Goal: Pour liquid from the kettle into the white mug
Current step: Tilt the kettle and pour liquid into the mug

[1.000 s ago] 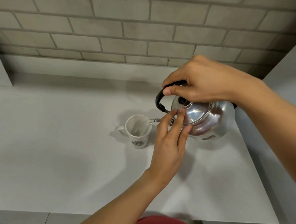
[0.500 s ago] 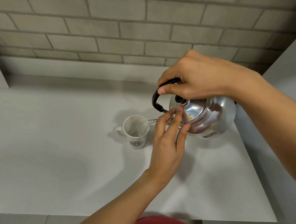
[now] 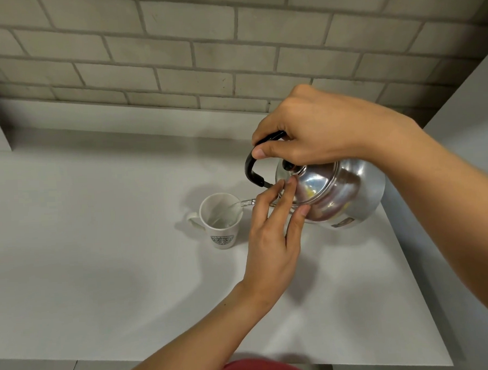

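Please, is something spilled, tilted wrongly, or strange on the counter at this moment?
Nothing stands out. The kettle is tilted on purpose by the right hand, the left hand rests fingertips on its lid, and the stream lands inside the upright white mug. The counter around the mug shows no puddle.

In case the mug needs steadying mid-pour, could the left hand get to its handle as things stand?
Probably yes: the left hand only rests fingertips on the kettle lid, and bare counter surrounds the white mug; its handle faces away, so reaching around is needed.
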`<state>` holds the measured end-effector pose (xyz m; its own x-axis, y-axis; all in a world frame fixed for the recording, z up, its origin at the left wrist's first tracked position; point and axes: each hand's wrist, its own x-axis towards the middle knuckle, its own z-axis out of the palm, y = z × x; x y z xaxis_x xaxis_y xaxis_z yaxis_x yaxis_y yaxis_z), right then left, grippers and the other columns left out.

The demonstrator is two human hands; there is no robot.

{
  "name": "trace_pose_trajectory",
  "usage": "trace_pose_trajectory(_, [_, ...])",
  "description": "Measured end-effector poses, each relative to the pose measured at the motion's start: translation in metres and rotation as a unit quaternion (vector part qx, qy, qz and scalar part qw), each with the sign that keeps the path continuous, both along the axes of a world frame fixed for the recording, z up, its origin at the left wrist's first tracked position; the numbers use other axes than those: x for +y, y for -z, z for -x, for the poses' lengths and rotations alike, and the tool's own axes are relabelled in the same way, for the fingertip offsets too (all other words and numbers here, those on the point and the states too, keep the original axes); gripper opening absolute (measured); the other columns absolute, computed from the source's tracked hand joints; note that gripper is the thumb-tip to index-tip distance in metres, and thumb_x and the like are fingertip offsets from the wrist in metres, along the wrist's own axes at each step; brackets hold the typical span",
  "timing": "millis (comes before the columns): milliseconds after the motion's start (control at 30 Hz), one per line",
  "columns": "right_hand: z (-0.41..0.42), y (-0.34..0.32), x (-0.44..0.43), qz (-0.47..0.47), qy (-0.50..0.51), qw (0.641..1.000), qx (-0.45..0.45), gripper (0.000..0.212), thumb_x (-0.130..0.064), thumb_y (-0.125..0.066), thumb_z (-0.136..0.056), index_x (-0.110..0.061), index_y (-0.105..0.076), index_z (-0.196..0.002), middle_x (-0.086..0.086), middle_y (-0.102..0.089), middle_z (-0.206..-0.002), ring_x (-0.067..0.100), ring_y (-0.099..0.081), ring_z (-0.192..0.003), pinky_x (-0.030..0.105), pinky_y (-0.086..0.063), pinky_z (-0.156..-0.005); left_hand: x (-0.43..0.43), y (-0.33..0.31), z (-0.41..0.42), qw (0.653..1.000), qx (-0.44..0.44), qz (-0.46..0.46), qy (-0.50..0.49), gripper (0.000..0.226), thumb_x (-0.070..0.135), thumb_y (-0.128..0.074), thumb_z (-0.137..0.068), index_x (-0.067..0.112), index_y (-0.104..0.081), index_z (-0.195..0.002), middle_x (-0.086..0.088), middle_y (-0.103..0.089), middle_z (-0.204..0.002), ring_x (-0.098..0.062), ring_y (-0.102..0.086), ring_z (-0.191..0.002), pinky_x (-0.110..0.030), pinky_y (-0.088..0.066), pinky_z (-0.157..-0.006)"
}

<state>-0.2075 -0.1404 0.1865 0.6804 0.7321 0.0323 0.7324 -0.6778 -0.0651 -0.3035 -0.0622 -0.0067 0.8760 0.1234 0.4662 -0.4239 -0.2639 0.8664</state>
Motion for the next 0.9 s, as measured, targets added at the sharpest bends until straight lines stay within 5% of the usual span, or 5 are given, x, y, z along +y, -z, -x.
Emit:
trace_pose_trajectory(500, [-0.0026,-0.0016,0.007,0.034,0.005,0.999,0.001,0.031,-0.049,-0.06,-0.099,-0.026,-0.079,-0.109,-0.016,-0.057,-0.062,0.002,-0.052,-0.059,0.04,-0.052,-0.061,-0.0025,0.0033,-0.0016,0.999,0.013,0.04,0.007,0.045,0.027,-0.057,-0.105,0.021,-0.052,-0.149,0.0,-0.05,-0.139,-0.018,-0.055,-0.134,-0.048,-0.054,-0.104])
trace_pose_trajectory(900, [-0.0039,-0.0007,0.0083,0.037,-0.001,0.999,-0.001,0.026,-0.045,-0.063,-0.099,-0.025,-0.079,-0.103,-0.016,-0.044,-0.052,0.0,-0.042,-0.051,0.029,-0.032,-0.052,-0.0046,0.0044,-0.002,0.998,0.015,0.061,0.009,0.045,0.022,-0.061,-0.104,0.02,-0.054,-0.148,-0.002,-0.051,-0.137,-0.022,-0.058,-0.13,-0.052,-0.055,-0.101])
